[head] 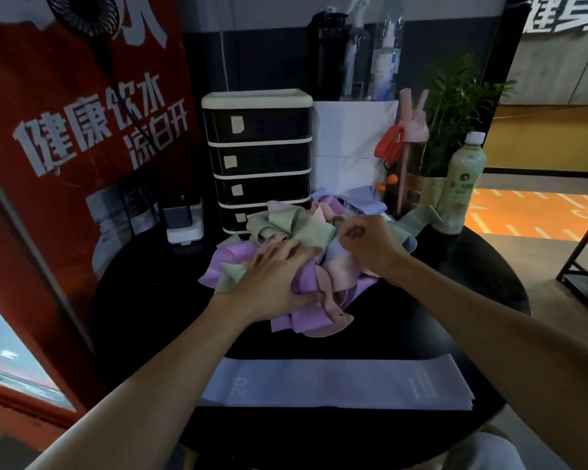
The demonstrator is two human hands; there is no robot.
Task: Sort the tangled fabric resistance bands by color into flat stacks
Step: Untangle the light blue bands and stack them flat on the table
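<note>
1. Two hands, mine, work a tangled pile (287, 228) of green, pink, purple and pale blue fabric bands lying just past the middle of a round black table (143, 300).
2. My left hand (279, 276) lies over the pile's 7 o'clock side, fingers spread across the top and thumb clamped against a fold of a purple band (304, 281).
3. My right hand (370, 244), at the pile's 3 o'clock side, is clenched in a pinch on a bit of the fabric; which colour it has, I cannot tell.
4. A flat stack of pale blue bands (336, 381) lies at 6 o'clock, at the table's near edge, well apart from the pile.
5. Behind the pile, at 12 o'clock, a black drawer unit (257, 157) with cream trim stands touching the heap, with white paper (352, 140) propped just beside it.
6. At 1 to 2 o'clock crowd a pink bottle (413, 134), a potted plant (455, 103) and a pale green drink bottle (462, 184); one green band trails to that bottle's foot.
7. At 10 o'clock sits a white power strip (184, 228), backed by a red banner (65, 130).
</note>
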